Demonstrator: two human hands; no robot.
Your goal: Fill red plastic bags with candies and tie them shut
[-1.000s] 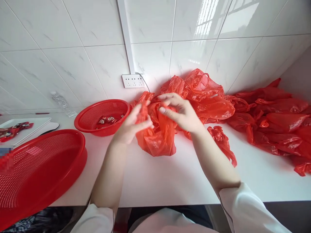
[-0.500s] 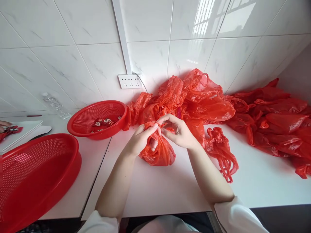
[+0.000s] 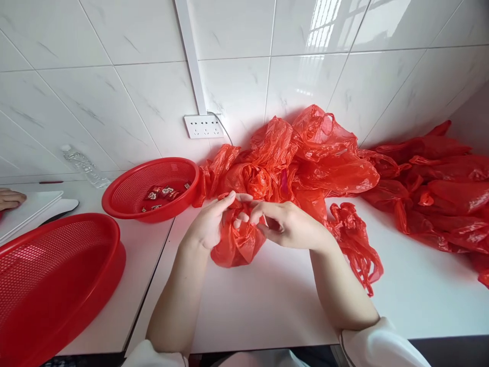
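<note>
A small red plastic bag rests on the white counter in front of me, bulging and bunched at the top. My left hand grips the bag's top on its left side, fingers curled into the plastic. From the right, my right hand pinches the bag's handles, fingers bent around the thin plastic. The two hands meet over the bag's neck.
A heap of red plastic bags lies against the tiled wall and runs to the right. A small red basket holds some wrapped candies. A big red basket sits at left. Another person's hand rests by a white tray.
The bag came down from mid-air onto the counter. My hands closed in on its top and now work the handles together. The view drifted slightly right.
</note>
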